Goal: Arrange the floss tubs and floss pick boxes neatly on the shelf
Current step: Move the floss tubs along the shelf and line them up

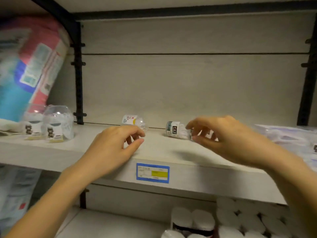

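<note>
Fingers of your left hand (115, 147) are curled, thumb close to the fingertips, at the clear end of the yellow-labelled tub (131, 121); contact cannot be confirmed. That tub lies on its side at the back of the shelf (163, 149). Your right hand (228, 136) pinches what looks like a dark-labelled tub (192, 133), blurred, touching the green-labelled tub (173, 130), which also lies on its side mid-shelf. Two upright tubs (57, 123) stand well apart at the left, the likely target row. Risks: tubs on their sides are round and probably roll, so a nudge from your left fingertips could send the yellow-labelled one along the back wall. Lifting the right-hand tub may drag its neighbour towards the front edge. Smooth clear domes may slip from a light pinch.
</note>
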Available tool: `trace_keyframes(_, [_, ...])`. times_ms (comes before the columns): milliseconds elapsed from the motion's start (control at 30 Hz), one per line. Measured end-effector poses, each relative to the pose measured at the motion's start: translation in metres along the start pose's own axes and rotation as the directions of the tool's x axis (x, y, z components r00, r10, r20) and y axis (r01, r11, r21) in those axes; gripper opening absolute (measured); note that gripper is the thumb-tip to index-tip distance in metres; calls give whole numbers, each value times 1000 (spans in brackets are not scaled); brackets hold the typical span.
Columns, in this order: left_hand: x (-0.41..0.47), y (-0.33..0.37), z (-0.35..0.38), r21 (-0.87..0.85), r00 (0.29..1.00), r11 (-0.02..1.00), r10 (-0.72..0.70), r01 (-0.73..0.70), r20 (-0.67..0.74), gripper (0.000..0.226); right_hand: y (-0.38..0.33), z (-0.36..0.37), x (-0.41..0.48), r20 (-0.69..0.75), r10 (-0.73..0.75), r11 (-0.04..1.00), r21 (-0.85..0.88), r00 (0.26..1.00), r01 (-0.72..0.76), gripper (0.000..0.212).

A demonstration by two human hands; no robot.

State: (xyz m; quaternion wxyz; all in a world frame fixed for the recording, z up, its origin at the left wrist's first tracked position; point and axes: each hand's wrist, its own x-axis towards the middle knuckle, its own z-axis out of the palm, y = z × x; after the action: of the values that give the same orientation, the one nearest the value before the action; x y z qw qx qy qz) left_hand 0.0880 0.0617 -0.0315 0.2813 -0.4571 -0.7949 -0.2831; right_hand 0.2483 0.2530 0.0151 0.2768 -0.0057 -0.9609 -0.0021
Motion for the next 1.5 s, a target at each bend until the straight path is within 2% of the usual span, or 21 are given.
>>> trace_keyframes(133, [12, -40, -8, 21, 998, 999, 35, -36, 45, 33, 14, 30, 96, 192, 220, 965, -189, 956, -184, 47])
trace_keyframes(200, [16, -52, -11, 29, 997, 999, 43, -45, 64, 29, 28, 49, 127, 238, 324, 923, -292, 916, -250, 56])
trace_keyframes(333, [18, -67, -12, -41, 997, 998, 57, -55, 52, 34, 45, 74, 148, 297, 481, 842, -420, 825, -339, 77])
trace_keyframes(467, [15, -73, -5, -96, 997, 994, 55, -49, 58, 26, 48, 87, 150, 237, 489, 766, -576, 839, -283, 77])
trace_keyframes(600, [12, -74, -4, -101, 998, 994, 46, -40, 52, 48, 46, 95, 151, 133, 425, 704, -670, 896, -234, 65])
trace_keyframes(667, [11, -74, -3, -112, 997, 993, 35, -27, 68, 41, 41, 96, 150, 121, 390, 719, -660, 913, -219, 65])
trace_keyframes(733, [11, -75, -3, -152, 998, 988, 16, -7, 58, 35, 31, 91, 148, 101, 354, 781, -579, 930, -234, 66])
trace_keyframes(800, [12, -76, -2, -208, 999, 978, 10, -2, 40, 38, 17, 77, 142, 32, 314, 859, -435, 949, -269, 66])
trace_keyframes(867, [13, -79, -2, -271, 1000, 962, 11, -8, 8, 46, 5, 58, 133, -64, 283, 924, -247, 957, -290, 64])
trace_keyframes(933, [13, -79, -5, -352, 1000, 936, 8, -13, -16, 51, -7, 37, 120, -77, 284, 959, 17, 956, -283, 56])
trace_keyframes(967, [14, -77, -8, -398, 1000, 917, 9, -15, -17, 51, -13, 27, 113, -28, 284, 945, 178, 958, -275, 54])
trace_keyframes(1033, [15, -71, -17, -501, 999, 865, -2, 21, 38, 47, -30, 15, 98, 104, 232, 850, 462, 967, -253, 59])
trace_keyframes(1100, [15, -62, -26, -615, 986, 782, 9, 97, 166, 48, -43, 13, 90, 191, 143, 764, 602, 971, -230, 63])
trace_keyframes(1167, [16, -54, -31, -733, 958, 661, 75, 160, 276, 45, -50, 17, 89, 237, 77, 700, 679, 969, -221, 67])
trace_keyframes(1233, [15, -50, -33, -812, 937, 550, 142, 194, 320, 35, -53, 22, 90, 252, 25, 660, 722, 967, -205, 65])
trace_keyframes(1400, [15, -55, -29, -875, 948, 428, 111, 226, 299, 48, -54, 30, 88, 212, -3, 542, 822, 977, -177, 42])
trace_keyframes(1500, [14, -54, -28, -891, 959, 394, 74, 225, 274, 53, -53, 36, 86, 188, -3, 487, 858, 982, -162, 40])
